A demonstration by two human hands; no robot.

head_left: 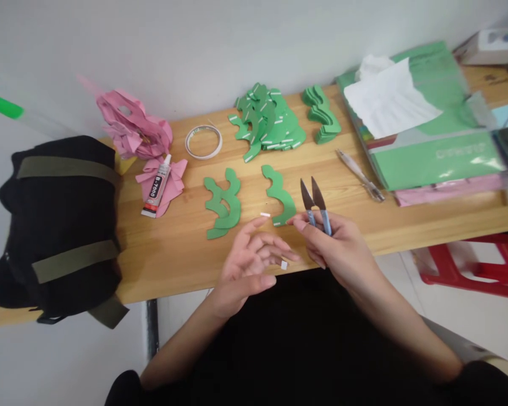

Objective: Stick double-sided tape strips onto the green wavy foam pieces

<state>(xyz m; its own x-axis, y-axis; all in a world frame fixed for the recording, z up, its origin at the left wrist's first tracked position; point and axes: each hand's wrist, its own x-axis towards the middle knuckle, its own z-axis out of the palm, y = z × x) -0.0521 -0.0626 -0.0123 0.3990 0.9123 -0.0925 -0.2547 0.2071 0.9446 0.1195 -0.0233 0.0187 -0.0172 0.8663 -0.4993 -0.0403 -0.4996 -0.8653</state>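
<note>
My left hand (248, 276) is palm up above the table's front edge, fingers spread and gripping nothing. Small white pieces of tape cling to its fingertips, one tape piece (284, 265) near the middle and another white strip (265, 214) at the index tip. In my right hand (342, 242) is a pair of thread snips (307, 198), blades apart and pointing away from me. Just beyond both hands lies a wavy green paper cutout (288, 206) with a white strip at its lower end. Two overlapping green cutouts (233, 206) lie to its left.
A heap of green cutouts (285, 127) and a neat green stack (322, 115) sit at the back. Leftward are a tape roll (218, 149), pink pieces (131, 124), a glue tube (156, 186) and a black bag (63, 220). A pen (359, 173) and green folder (432, 160) lie right.
</note>
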